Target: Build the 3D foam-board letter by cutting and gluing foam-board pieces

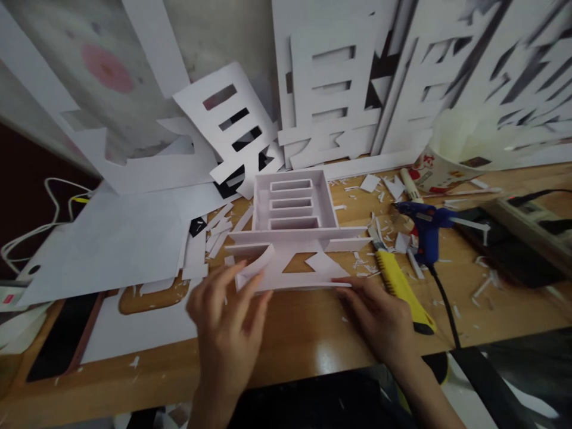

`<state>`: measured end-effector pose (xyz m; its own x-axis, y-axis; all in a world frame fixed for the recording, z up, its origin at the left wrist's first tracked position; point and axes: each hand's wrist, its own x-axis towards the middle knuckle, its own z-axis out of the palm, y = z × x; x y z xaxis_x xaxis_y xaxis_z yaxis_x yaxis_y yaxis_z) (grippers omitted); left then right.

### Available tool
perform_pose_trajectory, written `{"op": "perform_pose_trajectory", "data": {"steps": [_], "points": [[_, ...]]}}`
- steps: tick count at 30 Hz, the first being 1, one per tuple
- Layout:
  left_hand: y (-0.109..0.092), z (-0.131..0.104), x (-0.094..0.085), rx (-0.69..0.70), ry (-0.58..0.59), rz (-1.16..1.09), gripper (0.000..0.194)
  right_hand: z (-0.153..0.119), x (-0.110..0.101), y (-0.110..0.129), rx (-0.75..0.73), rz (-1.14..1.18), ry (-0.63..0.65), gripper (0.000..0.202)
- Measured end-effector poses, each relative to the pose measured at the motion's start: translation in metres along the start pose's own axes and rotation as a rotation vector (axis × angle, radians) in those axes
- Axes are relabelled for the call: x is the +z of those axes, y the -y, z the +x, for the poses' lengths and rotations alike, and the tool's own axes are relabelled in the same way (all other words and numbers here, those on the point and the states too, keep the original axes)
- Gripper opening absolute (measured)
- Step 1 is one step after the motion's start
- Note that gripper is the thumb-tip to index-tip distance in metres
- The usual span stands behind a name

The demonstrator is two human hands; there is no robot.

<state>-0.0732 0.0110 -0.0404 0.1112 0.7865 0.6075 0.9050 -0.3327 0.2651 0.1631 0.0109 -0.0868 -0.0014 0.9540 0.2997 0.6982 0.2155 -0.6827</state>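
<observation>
A white foam-board character built with raised walls point(295, 232) lies on the wooden table in front of me. Its upper part is a box holding several narrow slots; the lower part has a cut-out and a curved wall at its left. My left hand point(227, 322) is at the near left corner, fingers spread, with fingertips at the curved wall and the near edge. At the near right end, the thumb and fingers of my right hand point(379, 313) pinch a thin white strip point(308, 285) that runs along the near edge. The fingertips' undersides are hidden.
Right of the character lie a yellow utility knife point(402, 286) and a blue glue gun point(424, 226) with a black cord. A paper tub point(447, 161) stands behind them. Cut boards point(330, 89) lean at the back. White scraps point(218, 229) and sheets point(111, 238) lie to the left.
</observation>
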Motion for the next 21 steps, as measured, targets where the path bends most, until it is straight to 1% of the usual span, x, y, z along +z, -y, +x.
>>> {"op": "perform_pose_trajectory", "data": {"steps": [1, 3, 4, 6, 7, 10, 13, 14, 16, 19, 20, 21], "points": [[-0.011, 0.002, 0.003, 0.043, 0.029, -0.054, 0.027, 0.000, -0.001, -0.001, 0.004, 0.011, 0.011, 0.018], [-0.031, 0.004, 0.015, 0.109, 0.149, -0.136, 0.026, 0.000, -0.001, -0.002, 0.016, 0.031, 0.037, 0.017], [-0.038, 0.004, 0.022, 0.120, 0.213, -0.161, 0.025, 0.001, -0.002, -0.003, 0.021, 0.043, 0.051, 0.017], [-0.046, 0.002, 0.038, 0.117, 0.326, -0.214, 0.025, 0.002, -0.001, -0.004, 0.027, 0.073, 0.076, 0.017], [-0.048, 0.000, 0.044, 0.103, 0.356, -0.235, 0.028, 0.003, -0.001, -0.004, 0.029, 0.088, 0.085, 0.017], [-0.045, 0.000, 0.056, 0.087, 0.380, -0.269, 0.036, 0.005, -0.003, -0.004, 0.035, 0.122, 0.112, 0.018], [-0.042, 0.003, 0.056, 0.106, 0.367, -0.280, 0.038, 0.002, -0.014, -0.005, 0.032, 0.137, 0.152, 0.020], [-0.041, 0.004, 0.055, 0.109, 0.367, -0.279, 0.039, 0.000, -0.020, -0.007, 0.030, 0.117, 0.144, 0.022], [-0.041, 0.006, 0.052, 0.116, 0.363, -0.282, 0.041, -0.006, -0.034, -0.011, 0.023, 0.015, 0.056, 0.021], [-0.040, 0.006, 0.048, 0.144, 0.365, -0.287, 0.040, -0.014, -0.049, -0.019, 0.017, -0.230, -0.144, 0.020], [-0.040, 0.006, 0.048, 0.151, 0.369, -0.286, 0.040, -0.015, -0.050, -0.023, 0.030, -0.305, -0.176, 0.023], [-0.039, 0.005, 0.048, 0.155, 0.367, -0.283, 0.039, -0.016, -0.049, -0.026, 0.053, -0.370, -0.182, 0.027]]}}
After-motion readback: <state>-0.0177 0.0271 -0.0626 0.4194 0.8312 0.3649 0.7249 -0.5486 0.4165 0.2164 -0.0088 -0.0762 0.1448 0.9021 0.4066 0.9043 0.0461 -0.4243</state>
